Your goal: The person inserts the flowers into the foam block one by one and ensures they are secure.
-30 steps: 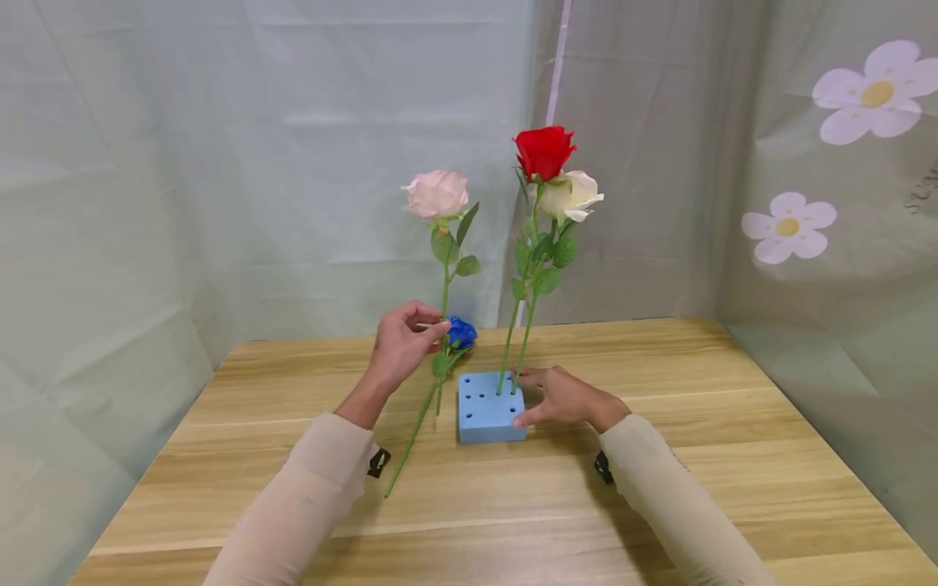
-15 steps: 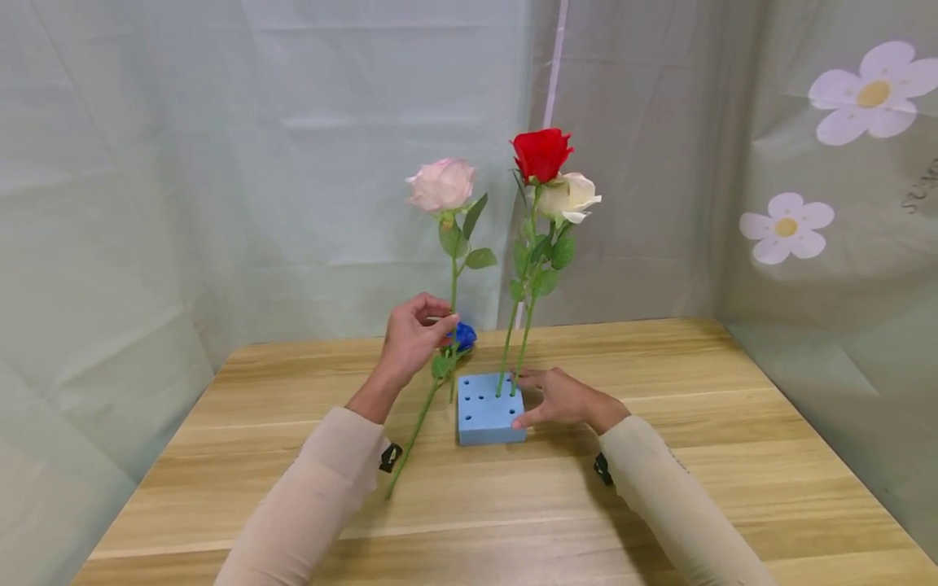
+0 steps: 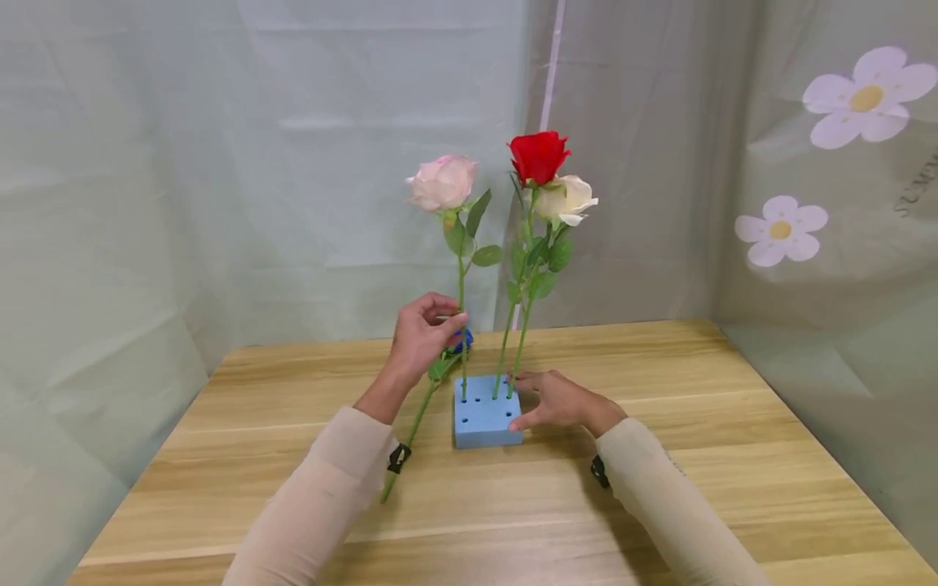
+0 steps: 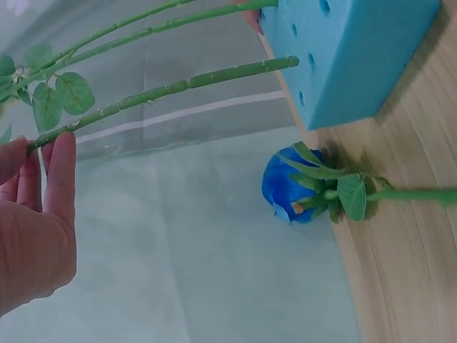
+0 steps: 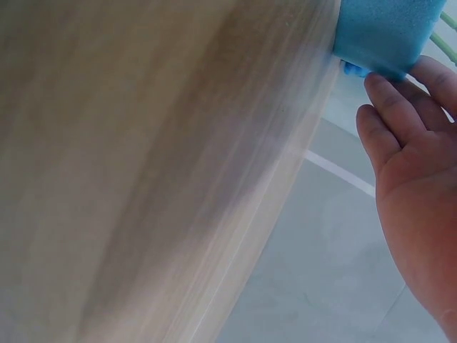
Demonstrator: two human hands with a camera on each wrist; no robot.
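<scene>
My left hand (image 3: pixel 421 340) pinches the stem of a pink rose (image 3: pixel 443 183) between thumb and fingertips, bloom upward. In the left wrist view the stem's bare lower end (image 4: pixel 285 63) points at a hole in the light blue block (image 4: pixel 389 61), right at its top face. My right hand (image 3: pixel 560 403) holds the block (image 3: pixel 487 435) at its right side, thumb at the front corner and fingers toward the back. A red rose (image 3: pixel 538 157) and a cream rose (image 3: pixel 566 200) stand upright in holes on the block's right half.
A blue rose (image 4: pixel 289 182) lies on the wooden table (image 3: pixel 586 521) left of the block, its stem running toward the front under the left forearm. Fabric curtains (image 3: pixel 352 203) hang behind and at both sides of the table.
My left hand has carried the pink rose to the right, from beside the block to over its left holes. My right hand stays at the block.
</scene>
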